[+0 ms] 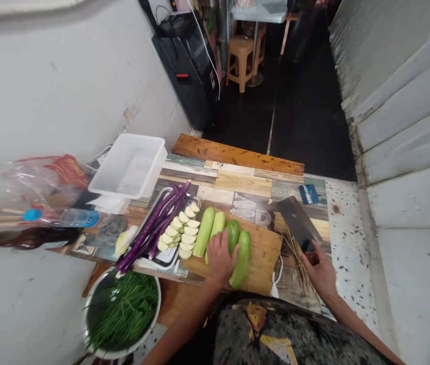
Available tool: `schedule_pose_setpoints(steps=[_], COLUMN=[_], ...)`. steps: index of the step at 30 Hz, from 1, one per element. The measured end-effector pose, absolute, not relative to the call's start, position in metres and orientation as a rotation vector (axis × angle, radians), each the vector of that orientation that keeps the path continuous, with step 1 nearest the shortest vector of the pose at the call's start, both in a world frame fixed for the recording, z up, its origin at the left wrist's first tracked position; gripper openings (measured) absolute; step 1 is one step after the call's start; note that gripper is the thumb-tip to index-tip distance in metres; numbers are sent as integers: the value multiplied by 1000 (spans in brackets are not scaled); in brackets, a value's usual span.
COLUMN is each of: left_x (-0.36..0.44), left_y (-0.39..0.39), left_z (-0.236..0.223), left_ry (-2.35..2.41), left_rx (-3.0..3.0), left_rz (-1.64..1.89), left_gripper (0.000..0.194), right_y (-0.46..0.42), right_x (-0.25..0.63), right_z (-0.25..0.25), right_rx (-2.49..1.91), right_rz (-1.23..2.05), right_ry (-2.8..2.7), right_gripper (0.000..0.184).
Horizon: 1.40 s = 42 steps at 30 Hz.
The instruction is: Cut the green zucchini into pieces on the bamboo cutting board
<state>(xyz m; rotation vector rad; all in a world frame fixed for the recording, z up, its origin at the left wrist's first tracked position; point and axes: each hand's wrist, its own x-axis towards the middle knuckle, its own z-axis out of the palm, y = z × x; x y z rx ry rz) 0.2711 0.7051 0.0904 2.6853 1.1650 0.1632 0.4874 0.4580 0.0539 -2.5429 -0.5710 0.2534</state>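
Note:
On the wooden cutting board (262, 253) lie several whole zucchini (204, 232) side by side. My left hand (220, 256) is over the middle ones, its fingers curled on a zucchini (218, 223) that they partly hide. Rows of zucchini slices (188, 233) sit at the board's left edge. To the right of the board, my right hand (321, 271) has its fingers round the dark handle of a cleaver (299, 220). The cleaver's broad blade points away from me, above a bundle of thin wooden skewers (298, 258).
Long purple eggplants (154, 225) lie on a tray left of the slices. Behind them stands a white plastic bin (129, 167). A metal bowl of green stalks (123, 314) is low at left, near bottles and bags. A blue packet (309, 194) lies beyond the cleaver.

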Motion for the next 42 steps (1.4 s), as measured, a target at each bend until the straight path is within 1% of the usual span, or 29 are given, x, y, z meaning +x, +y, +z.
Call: schedule_pose_setpoints(steps=[3, 8, 11, 15, 19, 22, 24, 27, 30, 33, 38, 42], left_x=[275, 269, 268, 271, 274, 278, 283, 296, 309, 319, 332, 332], left_y=[706, 659, 630, 617, 614, 611, 610, 615, 623, 629, 620, 610], left_z=[88, 71, 54, 38, 30, 32, 39, 53, 62, 61, 56, 61], left_ry=[1324, 1147, 1173, 1206, 1057, 1057, 1192, 1433, 1536, 1499, 1531, 1468], left_rx=[2679, 2804, 2834, 2889, 2956, 2895, 2786, 2565, 2367, 2212, 1961, 1975], left_rz=[265, 175, 95, 65, 72, 27, -40, -202, -299, -170, 127, 173], left_gripper=[66, 69, 72, 72, 68, 65, 65, 75, 87, 96, 102, 107], right_y=[440, 422, 415, 411, 409, 405, 402, 399, 401, 407, 422, 432], right_x=[492, 507, 514, 520, 523, 523, 523, 524, 525, 525, 522, 520], right_z=[55, 49, 47, 47, 49, 48, 48, 50, 57, 66, 78, 83], right_rx=[-2517, -2448, -2371, -2303, -2250, -2224, -2212, -2191, -2165, -2144, -2099, -2067], right_rz=[259, 327, 333, 363, 389, 406, 425, 456, 550, 645, 854, 971], right_ry=[-517, -553, -601, -641, -695, -728, -737, -730, -733, -762, -829, -892], right_gripper=[77, 77, 75, 71, 66, 64, 63, 61, 59, 57, 59, 62])
